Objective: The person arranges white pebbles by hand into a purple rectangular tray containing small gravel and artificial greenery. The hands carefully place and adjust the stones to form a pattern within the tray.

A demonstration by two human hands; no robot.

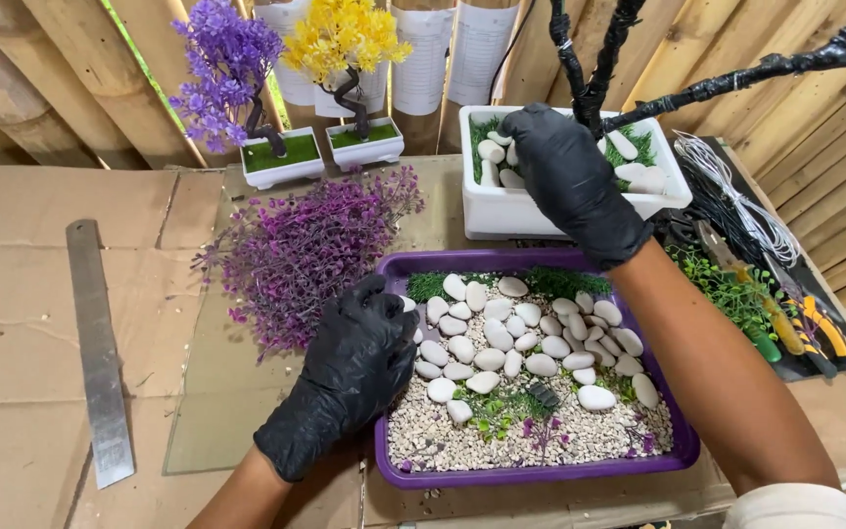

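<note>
Left hand (356, 377), glossy black glove, fingers curled on the purple plastic tray (540, 477) rim beside smooth white pebbles (501, 338); right hand (565, 176) fingers bunched over white rectangular planter (521, 211), pinch contents can't tell.

I work at a flat brown cardboard-covered table (22, 323); a slatted pale wooden plank wall (70, 69) stands behind it.
</note>
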